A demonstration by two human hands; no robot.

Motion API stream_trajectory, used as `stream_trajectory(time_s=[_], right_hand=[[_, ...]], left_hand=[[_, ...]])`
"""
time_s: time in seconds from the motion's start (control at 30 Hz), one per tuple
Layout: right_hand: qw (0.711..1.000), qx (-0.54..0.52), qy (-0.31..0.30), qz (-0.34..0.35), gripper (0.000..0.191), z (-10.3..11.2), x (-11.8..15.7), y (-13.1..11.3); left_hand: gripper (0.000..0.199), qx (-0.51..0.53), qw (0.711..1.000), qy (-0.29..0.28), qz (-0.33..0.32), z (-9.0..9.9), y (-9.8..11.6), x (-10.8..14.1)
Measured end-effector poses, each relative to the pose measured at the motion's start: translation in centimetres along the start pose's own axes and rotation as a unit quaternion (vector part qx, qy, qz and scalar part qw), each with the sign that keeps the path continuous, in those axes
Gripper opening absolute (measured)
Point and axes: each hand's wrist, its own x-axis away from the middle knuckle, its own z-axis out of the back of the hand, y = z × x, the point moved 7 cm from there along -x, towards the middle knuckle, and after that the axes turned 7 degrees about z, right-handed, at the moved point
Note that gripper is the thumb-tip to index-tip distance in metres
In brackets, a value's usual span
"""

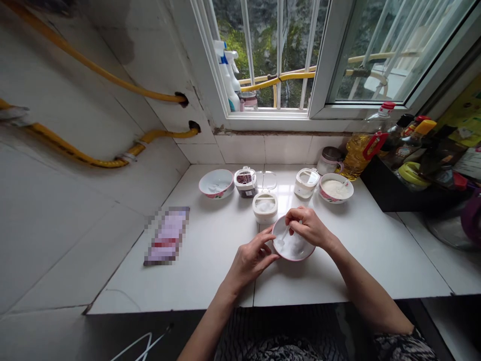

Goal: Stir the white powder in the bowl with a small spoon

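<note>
A small bowl with a pink rim (295,249) holds white powder and stands near the middle of the white counter. My left hand (252,258) grips its left edge, with the fingers at the rim and the thumb low on the side. Above the bowl, my right hand (307,226) is closed on a small white spoon (284,236), whose tip is in the powder. Just behind the bowl is an open white container (265,206) with white contents. Farther back stand a container of dark red contents (245,182) and another white container (305,183).
A bowl (216,183) stands at the back left, and a bowl of pale grains (335,189) at the back right. A blurred purple packet (170,235) lies left. An oil bottle (363,145), a lidded jar (329,160) and a black rack (383,188) of bottles line the right.
</note>
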Motion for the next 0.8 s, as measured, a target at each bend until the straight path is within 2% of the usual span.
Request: stream_trajectory(time_s=[0.1,0.23,0.5,0.67,0.8], right_hand=[[0.995,-0.087,0.018,-0.050,0.015,0.3,0.1,0.8],[0.973,-0.194,0.061,-0.113,0.010,1.0,0.2,2.2],[0.942,-0.263,0.109,-0.179,0.009,1.7,0.1,3.7],[0.929,-0.291,0.154,-0.168,0.008,2.1,-0.2,3.9],[0.941,-0.244,0.214,-0.098,0.010,2.4,-0.6,2.6]], left_hand=[[0.027,0.001,1.000,-0.004,0.004,0.0,0.0,0.0],[0.028,0.000,1.000,-0.006,0.000,-0.1,-0.2,0.0],[0.027,-0.007,1.000,-0.005,-0.005,0.0,-0.1,-0.1],[0.026,-0.006,1.000,-0.003,-0.009,0.0,0.1,-0.1],[0.025,-0.008,1.000,0.001,-0.013,-0.1,0.1,-0.1]])
